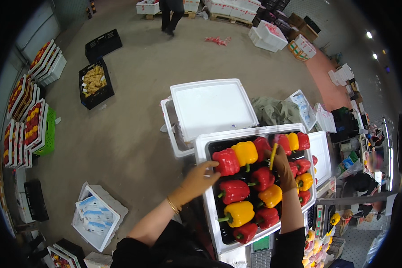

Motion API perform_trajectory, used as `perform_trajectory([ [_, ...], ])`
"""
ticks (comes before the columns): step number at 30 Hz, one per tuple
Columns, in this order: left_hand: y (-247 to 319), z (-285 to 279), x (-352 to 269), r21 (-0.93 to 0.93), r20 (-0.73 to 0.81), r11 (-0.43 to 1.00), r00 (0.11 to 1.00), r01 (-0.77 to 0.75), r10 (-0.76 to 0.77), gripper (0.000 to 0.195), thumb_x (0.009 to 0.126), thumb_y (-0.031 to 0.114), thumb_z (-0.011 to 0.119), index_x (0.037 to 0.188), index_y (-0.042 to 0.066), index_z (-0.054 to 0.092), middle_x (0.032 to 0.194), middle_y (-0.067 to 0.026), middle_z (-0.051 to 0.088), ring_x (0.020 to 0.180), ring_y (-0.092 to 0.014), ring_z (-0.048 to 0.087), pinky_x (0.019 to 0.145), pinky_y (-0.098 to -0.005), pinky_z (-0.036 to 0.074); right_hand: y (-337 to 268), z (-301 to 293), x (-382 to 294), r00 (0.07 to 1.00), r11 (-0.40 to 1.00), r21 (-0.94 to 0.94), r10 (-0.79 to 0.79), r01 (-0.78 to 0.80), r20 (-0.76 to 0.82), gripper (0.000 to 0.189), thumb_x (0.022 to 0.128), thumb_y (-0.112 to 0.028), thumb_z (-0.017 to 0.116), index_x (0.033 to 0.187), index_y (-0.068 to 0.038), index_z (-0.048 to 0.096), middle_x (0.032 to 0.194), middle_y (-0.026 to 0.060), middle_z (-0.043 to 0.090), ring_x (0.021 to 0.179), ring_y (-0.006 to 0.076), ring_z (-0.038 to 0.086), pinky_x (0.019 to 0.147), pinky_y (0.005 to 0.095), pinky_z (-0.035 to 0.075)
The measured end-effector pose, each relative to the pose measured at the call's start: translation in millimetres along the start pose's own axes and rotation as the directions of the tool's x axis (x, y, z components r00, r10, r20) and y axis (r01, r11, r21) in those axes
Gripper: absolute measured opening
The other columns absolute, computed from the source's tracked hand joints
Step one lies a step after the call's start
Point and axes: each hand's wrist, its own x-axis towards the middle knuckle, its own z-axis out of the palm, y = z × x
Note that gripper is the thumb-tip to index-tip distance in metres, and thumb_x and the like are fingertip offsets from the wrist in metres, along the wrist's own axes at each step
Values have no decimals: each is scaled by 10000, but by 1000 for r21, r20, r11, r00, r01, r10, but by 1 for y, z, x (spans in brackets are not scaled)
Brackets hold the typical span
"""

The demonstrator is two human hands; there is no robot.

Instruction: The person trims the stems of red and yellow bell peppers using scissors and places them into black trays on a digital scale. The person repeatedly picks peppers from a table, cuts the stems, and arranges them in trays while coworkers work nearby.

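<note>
A white foam box [206, 201] lined with black trays holds red and yellow bell peppers in rows. My left hand [196, 184], in a tan glove, is at the box's left rim. Its spread fingertips reach the edge of a red bell pepper [226, 161] in the far left corner. Over the middle of the box, my gloved right hand [283, 164] grips a slim yellow tool [273, 156], whose exact kind I cannot tell. Next to that hand sit a red bell pepper [263, 179] and a yellow bell pepper [270, 196].
Under the box's near edge stands a digital scale [262, 246]. A foam lid [214, 107] rests on another foam box beyond. Stacked pepper boxes [33, 124] line the left side. A black crate of ginger [95, 83] is on the floor; a person [171, 15] stands far ahead.
</note>
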Motion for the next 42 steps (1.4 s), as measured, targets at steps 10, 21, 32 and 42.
perform_trajectory([
  [10,-206,-83,164,906,-59,423,985,-14,159,412,829,113,592,1220,216,667,1406,-213,489,1310,-420,425,1074,-494,367,81,-2,-213,561,880,-283,-463,381,-686,389,877,-372,692,939,7,633,809,54,619,680,163,578,581,299,480],
  [21,-361,-56,273,993,-8,112,969,36,-246,453,900,523,456,1204,285,693,1558,-138,323,1483,-409,62,1132,-671,11,134,29,-358,639,988,108,13,110,-769,480,890,-453,663,917,25,625,814,79,612,671,175,585,562,308,512],
  [32,-342,-77,253,955,124,295,955,-41,-268,530,956,611,314,1390,382,513,1632,-123,75,1489,-404,39,1115,-699,11,130,57,-376,586,984,-20,-120,175,-801,449,968,-365,515,909,70,612,879,147,629,716,198,610,611,334,560],
  [42,-422,-73,272,997,45,67,955,-26,-292,586,928,580,344,1464,352,414,1609,-135,184,1490,-398,31,1089,-711,56,120,84,-411,594,996,43,83,-81,-800,366,987,-230,428,1001,108,567,934,204,657,768,264,665,692,341,584],
])
